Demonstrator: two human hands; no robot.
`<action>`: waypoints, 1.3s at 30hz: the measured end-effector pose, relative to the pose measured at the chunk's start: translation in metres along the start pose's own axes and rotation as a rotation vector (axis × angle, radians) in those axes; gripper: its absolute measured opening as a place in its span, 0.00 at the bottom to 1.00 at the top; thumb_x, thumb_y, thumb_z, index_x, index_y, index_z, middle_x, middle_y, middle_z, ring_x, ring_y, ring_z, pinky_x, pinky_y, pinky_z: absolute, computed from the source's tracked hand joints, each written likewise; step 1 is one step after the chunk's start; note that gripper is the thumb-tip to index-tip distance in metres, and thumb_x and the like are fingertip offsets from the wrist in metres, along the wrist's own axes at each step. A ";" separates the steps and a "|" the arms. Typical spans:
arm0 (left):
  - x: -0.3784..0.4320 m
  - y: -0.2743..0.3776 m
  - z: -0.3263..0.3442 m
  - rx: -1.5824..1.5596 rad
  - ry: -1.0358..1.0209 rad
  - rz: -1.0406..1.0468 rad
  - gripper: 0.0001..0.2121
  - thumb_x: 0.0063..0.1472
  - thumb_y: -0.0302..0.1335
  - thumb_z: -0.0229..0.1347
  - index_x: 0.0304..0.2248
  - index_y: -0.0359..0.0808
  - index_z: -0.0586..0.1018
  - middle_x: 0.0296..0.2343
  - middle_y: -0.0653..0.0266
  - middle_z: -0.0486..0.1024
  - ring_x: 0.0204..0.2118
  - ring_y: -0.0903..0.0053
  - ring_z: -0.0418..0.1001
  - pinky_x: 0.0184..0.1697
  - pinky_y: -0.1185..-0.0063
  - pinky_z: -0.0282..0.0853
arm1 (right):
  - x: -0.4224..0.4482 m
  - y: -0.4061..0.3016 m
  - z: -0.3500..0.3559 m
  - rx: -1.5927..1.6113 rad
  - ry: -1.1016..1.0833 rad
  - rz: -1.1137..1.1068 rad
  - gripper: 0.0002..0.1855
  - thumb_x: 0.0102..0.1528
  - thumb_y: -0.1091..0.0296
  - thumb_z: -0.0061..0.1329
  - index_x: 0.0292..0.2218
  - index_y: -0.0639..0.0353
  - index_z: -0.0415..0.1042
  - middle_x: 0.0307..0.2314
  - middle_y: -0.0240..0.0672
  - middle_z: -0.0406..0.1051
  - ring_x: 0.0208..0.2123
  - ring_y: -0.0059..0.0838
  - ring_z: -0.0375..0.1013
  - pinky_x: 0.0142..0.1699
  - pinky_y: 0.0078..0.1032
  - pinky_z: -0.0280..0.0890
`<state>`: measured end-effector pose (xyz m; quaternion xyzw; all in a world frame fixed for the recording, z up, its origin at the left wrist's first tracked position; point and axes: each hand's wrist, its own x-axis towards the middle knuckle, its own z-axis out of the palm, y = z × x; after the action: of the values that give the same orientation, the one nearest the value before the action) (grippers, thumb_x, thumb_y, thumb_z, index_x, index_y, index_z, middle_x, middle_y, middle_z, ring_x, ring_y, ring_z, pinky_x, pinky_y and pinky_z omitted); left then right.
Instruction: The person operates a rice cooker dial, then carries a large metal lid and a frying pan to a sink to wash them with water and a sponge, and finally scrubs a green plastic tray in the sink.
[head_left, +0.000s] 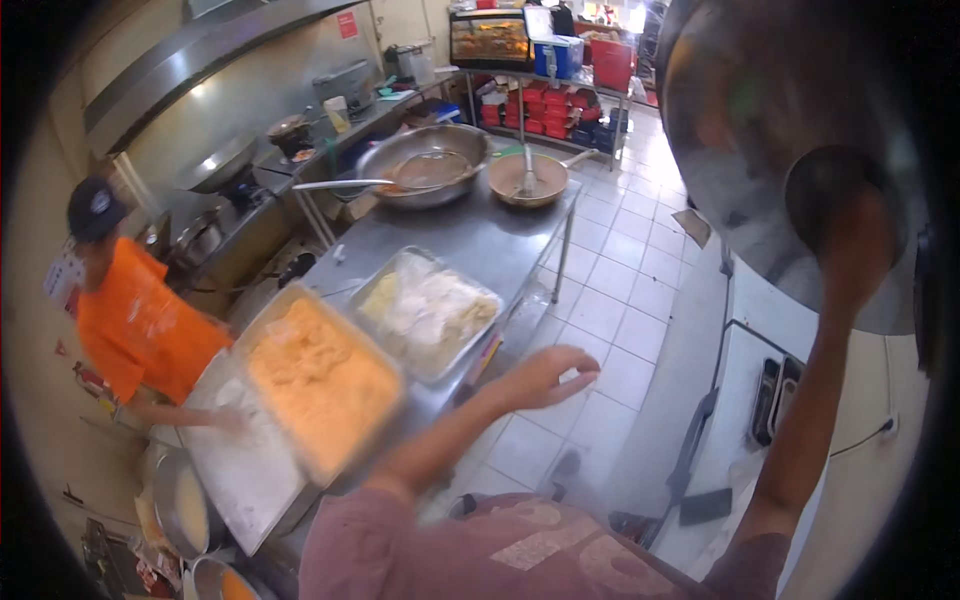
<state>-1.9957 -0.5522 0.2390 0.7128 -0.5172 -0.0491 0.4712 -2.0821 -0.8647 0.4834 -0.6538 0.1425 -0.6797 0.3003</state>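
My left hand (553, 376) is held out in mid-air over the tiled floor, beside the steel table, with nothing in it; thumb and fingers are bent but apart. At the upper right my right hand (859, 240) is raised against a large round metal vessel (757, 247), blurred and close to the camera. Around the hand shows a dark round patch (814, 180), which may be a smaller vessel or a reflection. My right fingertips are hard to make out, so their grip is unclear.
The steel table (450, 232) bears a tray of orange food (322, 382), a tray with white flour (427, 300), a wide steel bowl (424, 161) and a pan with a brush (525, 180). A co-worker's hand (232, 420) is over a floured board (247, 480). A white chest freezer (757, 330) stands right.
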 end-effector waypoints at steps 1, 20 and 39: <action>0.037 -0.021 -0.001 0.051 -0.041 0.058 0.10 0.61 0.31 0.51 0.36 0.33 0.76 0.30 0.56 0.75 0.35 0.64 0.73 0.40 0.71 0.66 | 0.022 0.021 0.014 -0.019 -0.014 -0.007 0.21 0.61 0.50 0.42 0.26 0.58 0.71 0.18 0.29 0.67 0.20 0.13 0.63 0.24 0.17 0.59; 0.448 -0.408 0.052 -0.069 0.096 -0.625 0.12 0.61 0.33 0.51 0.35 0.31 0.78 0.33 0.56 0.77 0.36 0.66 0.75 0.38 0.74 0.68 | 0.306 0.488 0.458 0.479 -0.185 0.233 0.19 0.58 0.53 0.46 0.21 0.50 0.60 0.13 0.22 0.54 0.14 0.12 0.52 0.18 0.16 0.45; 0.903 -0.702 -0.073 -0.473 0.653 -0.766 0.14 0.66 0.33 0.46 0.38 0.29 0.76 0.33 0.63 0.77 0.39 0.80 0.73 0.46 0.80 0.67 | 0.425 0.858 1.044 0.363 -0.804 0.393 0.14 0.55 0.58 0.52 0.24 0.54 0.66 0.11 0.20 0.54 0.11 0.11 0.51 0.16 0.16 0.47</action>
<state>-1.0547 -1.2001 0.1487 0.7028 -0.0229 -0.1083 0.7027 -0.8594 -1.5781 0.4303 -0.7625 0.0150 -0.3173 0.5636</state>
